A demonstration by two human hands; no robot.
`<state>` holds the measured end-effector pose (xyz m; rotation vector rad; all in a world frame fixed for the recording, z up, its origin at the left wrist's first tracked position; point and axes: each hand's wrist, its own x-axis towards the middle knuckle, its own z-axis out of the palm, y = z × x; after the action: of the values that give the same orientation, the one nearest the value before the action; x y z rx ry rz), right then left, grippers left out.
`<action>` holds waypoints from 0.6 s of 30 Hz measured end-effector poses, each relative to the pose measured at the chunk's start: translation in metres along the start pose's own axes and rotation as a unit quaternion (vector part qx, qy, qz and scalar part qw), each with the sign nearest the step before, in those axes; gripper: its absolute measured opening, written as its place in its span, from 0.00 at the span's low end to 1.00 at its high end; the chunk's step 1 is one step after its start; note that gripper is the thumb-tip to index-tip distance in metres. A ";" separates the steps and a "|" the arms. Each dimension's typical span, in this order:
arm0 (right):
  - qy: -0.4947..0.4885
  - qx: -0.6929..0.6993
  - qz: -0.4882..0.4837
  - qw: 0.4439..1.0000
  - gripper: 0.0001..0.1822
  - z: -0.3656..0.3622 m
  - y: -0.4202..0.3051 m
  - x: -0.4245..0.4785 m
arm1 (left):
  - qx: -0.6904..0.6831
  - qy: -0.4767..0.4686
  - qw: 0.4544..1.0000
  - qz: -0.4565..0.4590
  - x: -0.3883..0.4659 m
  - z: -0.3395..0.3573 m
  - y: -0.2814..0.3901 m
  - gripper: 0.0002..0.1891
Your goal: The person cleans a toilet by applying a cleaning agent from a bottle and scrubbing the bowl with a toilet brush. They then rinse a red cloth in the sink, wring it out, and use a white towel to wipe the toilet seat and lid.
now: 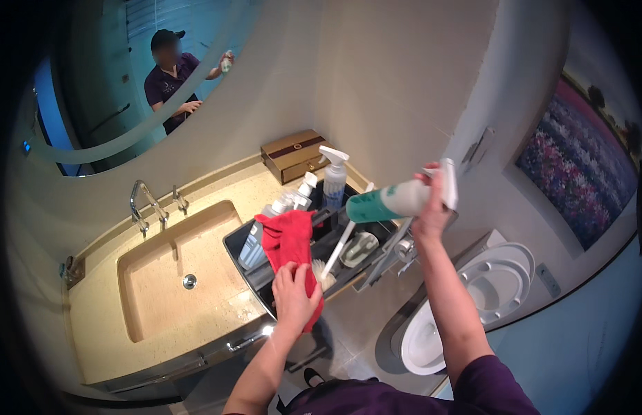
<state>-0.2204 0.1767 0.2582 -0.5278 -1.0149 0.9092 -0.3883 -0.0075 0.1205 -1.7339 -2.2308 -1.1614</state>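
My right hand (432,207) grips a spray bottle (388,201) of green liquid by its neck, tilted almost level above the right side of a black cleaning caddy (256,293). My left hand (294,293) rests on a red cloth (289,238) draped over the caddy's front; whether the fingers pinch it I cannot tell. Inside the caddy stand a white-topped spray bottle (334,179), a clear bottle (254,244) left of the cloth, a white-handled brush (341,249) with its bristles near my left hand, and a pale green-grey item (360,249).
The caddy sits on a beige counter (97,332) beside a sunken basin (154,290) with a chrome faucet (144,207). Behind it is a brown box (295,155). A toilet (422,342) with raised lid stands right. A round mirror (144,140) shows a person's reflection.
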 end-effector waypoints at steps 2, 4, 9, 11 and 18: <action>-0.010 -0.020 -0.017 1.000 0.14 0.033 0.035 0.009 | -0.008 0.015 1.000 -0.002 0.000 0.004 -0.001 0.22; -0.038 -0.064 -0.021 0.997 0.15 0.053 0.071 0.015 | -0.021 0.010 1.000 -0.005 0.000 0.003 -0.001 0.21; -0.162 -0.203 0.097 0.961 0.20 0.062 0.149 0.007 | -0.031 0.015 0.999 -0.015 0.000 0.000 -0.008 0.21; -0.261 -0.235 0.112 0.929 0.27 0.046 0.178 0.006 | -0.039 0.015 0.999 -0.013 0.001 0.001 -0.009 0.20; -0.541 -0.548 0.167 0.615 0.42 0.018 0.143 0.007 | -0.054 0.007 0.998 -0.020 0.001 0.001 -0.014 0.19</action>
<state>-0.2912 0.2592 0.1633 -1.2807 -2.7410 0.8017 -0.4005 -0.0074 0.1133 -1.7200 -2.2445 -1.3216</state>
